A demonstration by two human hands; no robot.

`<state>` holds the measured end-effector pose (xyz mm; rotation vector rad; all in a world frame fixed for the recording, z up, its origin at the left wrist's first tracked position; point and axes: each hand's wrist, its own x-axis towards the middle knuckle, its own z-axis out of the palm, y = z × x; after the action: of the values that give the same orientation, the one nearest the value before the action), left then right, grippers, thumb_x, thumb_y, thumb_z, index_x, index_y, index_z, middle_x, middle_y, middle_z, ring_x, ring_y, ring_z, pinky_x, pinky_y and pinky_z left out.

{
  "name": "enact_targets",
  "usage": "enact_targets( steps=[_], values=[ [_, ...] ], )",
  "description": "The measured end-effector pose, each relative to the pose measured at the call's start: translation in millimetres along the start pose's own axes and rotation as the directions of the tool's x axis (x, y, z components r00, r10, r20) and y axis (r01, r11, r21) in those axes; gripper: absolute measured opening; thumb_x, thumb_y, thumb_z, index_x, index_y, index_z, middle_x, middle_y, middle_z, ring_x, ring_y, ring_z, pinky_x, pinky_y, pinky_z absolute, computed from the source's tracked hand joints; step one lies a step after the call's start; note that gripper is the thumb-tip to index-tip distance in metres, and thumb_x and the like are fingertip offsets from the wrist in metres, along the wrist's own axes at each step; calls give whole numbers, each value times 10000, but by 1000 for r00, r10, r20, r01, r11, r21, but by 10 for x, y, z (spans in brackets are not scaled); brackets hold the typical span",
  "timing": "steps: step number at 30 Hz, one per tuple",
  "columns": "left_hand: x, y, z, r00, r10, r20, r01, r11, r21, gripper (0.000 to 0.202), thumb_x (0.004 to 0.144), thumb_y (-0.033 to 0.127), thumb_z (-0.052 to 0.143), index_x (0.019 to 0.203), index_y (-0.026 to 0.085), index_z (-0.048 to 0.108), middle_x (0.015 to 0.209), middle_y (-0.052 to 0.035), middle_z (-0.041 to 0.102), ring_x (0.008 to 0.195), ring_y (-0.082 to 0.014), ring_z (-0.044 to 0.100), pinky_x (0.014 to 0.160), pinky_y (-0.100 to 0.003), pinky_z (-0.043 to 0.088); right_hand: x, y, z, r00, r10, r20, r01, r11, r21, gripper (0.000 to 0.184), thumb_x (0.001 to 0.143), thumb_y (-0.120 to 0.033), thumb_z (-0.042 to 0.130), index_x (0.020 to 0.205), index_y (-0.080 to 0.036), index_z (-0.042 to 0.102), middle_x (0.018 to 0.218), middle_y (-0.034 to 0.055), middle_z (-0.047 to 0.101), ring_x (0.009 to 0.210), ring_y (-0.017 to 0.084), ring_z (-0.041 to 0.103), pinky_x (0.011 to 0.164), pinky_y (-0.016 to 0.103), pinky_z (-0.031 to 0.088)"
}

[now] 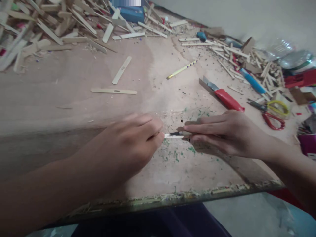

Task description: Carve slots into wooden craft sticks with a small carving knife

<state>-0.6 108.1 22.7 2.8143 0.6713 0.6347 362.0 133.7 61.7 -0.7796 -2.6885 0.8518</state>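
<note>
L forearm [61,179], L grip [134,141] + R grip [230,133] pinching white stick [171,135], clear bottles [296,61] far R, contents unclear

Tabletop [81,108]: wood, matt, mostly smooth; front edge [177,198] at six o'clock rough, splintered. Craft-stick pile [49,31], ten o'clock: bare matt wood. Centre strip [175,136]: apparently wood, largely covered. Knife [229,99], between two and three: metal blade [208,83], glossy plastic-like handle wrap [230,100]. Bottle [296,62] beyond: clear, glossy plastic.

The one view looks from the head, close above the near edge of the bench [74,75], forward and down, taking in lap [153,222] and far wall [229,13].
</note>
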Motion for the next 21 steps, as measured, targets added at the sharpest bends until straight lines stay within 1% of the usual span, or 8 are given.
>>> enact_targets(
  steps=[2,3,7,10,13,16,19,21],
  values=[
    [0,1,27,1000,2,-11,-2,1000,2,486,1248,3,437,1271,127,906,1192,-123,871,1153,-302,814,1066,-420,656,39,-55,-2,995,96,6,-96,988,117,316,1320,-294,803,1580,-197,955,1347,146,1011,1062,231,996,884,306,758],
    [1,3,50,1000,-1,-26,1,1000,0,490,1231,-13,441,1240,138,907,1182,-118,869,1145,-300,811,1057,-418,652,51,-78,3,989,149,10,-149,975,163,315,1319,-320,806,1564,-210,971,1380,148,1005,1083,242,1004,906,310,776],
    [-13,8,103,998,-21,-60,22,1000,20,537,1224,-28,404,1186,161,905,1168,-103,871,1110,-290,808,1022,-420,637,47,-138,27,943,332,26,-324,900,292,331,1297,-427,838,1501,-233,1012,1289,120,1017,877,215,968,691,263,726],
    [-28,-8,33,1000,13,13,-14,999,29,551,1296,39,354,1273,145,894,1225,-117,885,1149,-291,823,1048,-428,644,10,-155,43,920,387,-58,-356,889,288,309,1259,-447,893,1476,-272,1025,1191,84,1023,844,227,955,658,276,726],
    [-35,-21,-80,995,27,96,-28,1000,8,540,1340,80,329,1376,140,865,1348,-137,901,1222,-295,825,1122,-457,642,-23,-174,66,922,337,-190,-311,938,152,272,1258,-405,891,1442,-266,1034,1190,95,1023,916,254,973,767,320,762],
    [-41,-18,-130,991,29,129,-30,1000,5,506,1360,80,343,1426,135,841,1373,-130,905,1234,-284,810,1139,-468,636,-20,-214,72,939,247,-241,-260,965,-25,280,1310,-350,795,1423,-215,1013,1159,110,1012,889,236,944,756,329,701],
    [-53,-18,-74,995,27,95,-29,999,15,466,1374,90,372,1373,144,835,1275,-99,892,1198,-279,805,1139,-475,619,3,-269,46,961,189,-201,-212,973,-97,268,1329,-281,744,1421,-190,978,1001,63,941,786,178,861,672,298,600],
    [-64,-27,9,1000,15,12,-15,1000,9,391,1369,94,446,1301,159,825,1199,-75,858,1155,-278,791,1098,-467,604,11,-305,28,972,150,-182,-179,972,-152,251,1331,-254,738,1425,-189,961,919,25,867,741,152,801,652,281,559]
  ],
)
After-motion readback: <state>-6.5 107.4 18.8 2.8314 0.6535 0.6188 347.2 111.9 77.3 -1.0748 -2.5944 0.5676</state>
